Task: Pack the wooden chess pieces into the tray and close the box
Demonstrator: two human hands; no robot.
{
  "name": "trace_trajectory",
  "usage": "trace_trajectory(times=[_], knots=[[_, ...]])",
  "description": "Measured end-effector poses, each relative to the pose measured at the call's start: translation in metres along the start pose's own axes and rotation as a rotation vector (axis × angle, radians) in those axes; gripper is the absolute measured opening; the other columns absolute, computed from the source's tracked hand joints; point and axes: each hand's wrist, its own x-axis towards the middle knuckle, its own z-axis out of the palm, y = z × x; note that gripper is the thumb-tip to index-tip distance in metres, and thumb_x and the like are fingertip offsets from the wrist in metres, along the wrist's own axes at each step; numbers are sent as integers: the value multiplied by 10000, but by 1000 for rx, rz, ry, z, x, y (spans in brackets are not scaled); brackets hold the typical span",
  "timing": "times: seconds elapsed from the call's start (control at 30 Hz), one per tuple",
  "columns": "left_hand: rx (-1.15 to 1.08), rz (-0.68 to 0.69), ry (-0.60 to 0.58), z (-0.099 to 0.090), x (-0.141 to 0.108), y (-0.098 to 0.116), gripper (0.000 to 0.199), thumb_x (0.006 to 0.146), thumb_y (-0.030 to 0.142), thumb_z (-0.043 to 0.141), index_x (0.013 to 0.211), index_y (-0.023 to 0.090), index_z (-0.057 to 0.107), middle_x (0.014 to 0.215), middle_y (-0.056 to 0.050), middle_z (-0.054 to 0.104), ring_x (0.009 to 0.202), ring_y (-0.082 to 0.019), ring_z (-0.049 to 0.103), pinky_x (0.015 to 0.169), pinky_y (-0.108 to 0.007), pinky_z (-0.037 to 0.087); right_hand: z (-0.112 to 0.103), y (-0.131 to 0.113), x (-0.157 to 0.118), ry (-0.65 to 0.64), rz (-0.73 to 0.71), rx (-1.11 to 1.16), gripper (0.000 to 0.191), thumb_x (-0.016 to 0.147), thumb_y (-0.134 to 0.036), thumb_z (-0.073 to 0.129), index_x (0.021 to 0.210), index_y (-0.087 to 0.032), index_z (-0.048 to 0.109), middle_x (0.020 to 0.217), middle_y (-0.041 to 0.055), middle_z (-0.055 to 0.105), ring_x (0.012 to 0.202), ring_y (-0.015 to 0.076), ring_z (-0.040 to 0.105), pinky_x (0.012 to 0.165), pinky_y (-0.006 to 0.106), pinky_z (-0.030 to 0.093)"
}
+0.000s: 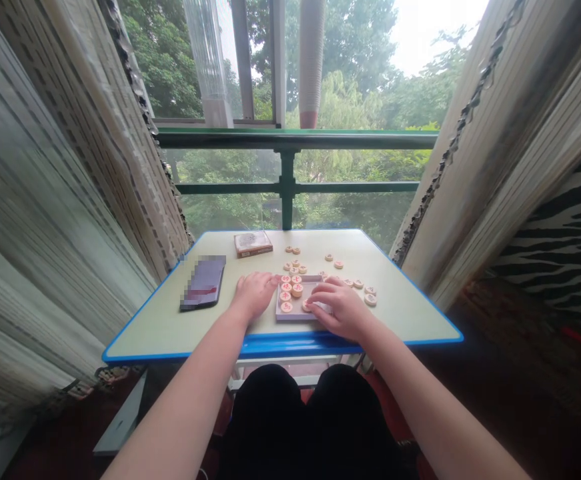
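Tray [295, 317] near blue table edge [290, 344], left hand [254, 295] at tray rim; right hand [341, 307] touching piece [306, 306], grips unclear

Inside the tray [297, 317], pieces [286, 297] crowd the left side and the right hand [339, 303] covers much of the right; a strip of bare floor shows between. Loose pieces lie behind the tray and to its right, in the way of a low pass. Between the phone [206, 285] and left hand [255, 293] runs a narrow lane (the box [253, 245] stands beyond it). The table's [415, 323] front right corner is open.
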Motion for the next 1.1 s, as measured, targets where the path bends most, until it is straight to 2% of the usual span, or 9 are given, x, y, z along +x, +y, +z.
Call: trace_trajectory(times=[0.1, 0.23, 0.47, 0.6, 0.8, 1.1], knots=[[11, 7, 5, -1, -1, 1, 498, 892, 470, 179, 1050, 256, 600, 1187, -25, 593, 1133, -208, 478, 974, -379, 307, -1, -1, -1, -29, -29, 2, 187, 825, -265, 488, 842, -218, 669, 871, 51, 651, 840, 191, 520, 792, 352, 407], [16, 10, 2, -1, -2, 1, 482, 896, 450, 187, 1069, 253, 590, 1189, -22, 592, 1134, -193, 478, 972, -352, 312, 0, -1, -1, -68, -29, -25, 175, 798, -309, 526, 853, -218, 666, 853, 54, 643, 846, 203, 513, 789, 360, 406], [10, 16, 10, 1, -1, 0, 495, 896, 458, 175, 1097, 240, 572, 1217, -25, 575, 1151, -193, 466, 988, -357, 294, 1, 0, -2, -38, 32, -43, 246, 772, -371, 561, 932, -206, 648, 874, 80, 613, 857, 219, 507, 793, 378, 407], [6, -2, 12, -1, -2, 1, 493, 895, 460, 178, 1102, 245, 570, 1209, -28, 581, 1143, -200, 471, 987, -364, 292, -2, -1, -3, -47, 12, 15, 239, 750, -329, 582, 954, -221, 640, 992, 75, 599, 930, 228, 502, 837, 387, 399], [5, -4, 20, -2, -3, 2, 493, 896, 466, 177, 1057, 261, 595, 1181, -19, 598, 1128, -196, 482, 981, -358, 303, -2, -2, -3, -63, 7, 42, 215, 748, -303, 574, 935, -226, 650, 896, 65, 615, 892, 223, 508, 835, 388, 405], [-20, 1, 21, 0, -2, -2, 528, 897, 466, 150, 1100, 237, 582, 1209, -29, 581, 1151, -199, 469, 1000, -370, 289, -3, -3, -3, -49, 25, 36, 189, 746, -275, 579, 910, -225, 659, 924, 55, 621, 903, 211, 507, 860, 380, 395]])
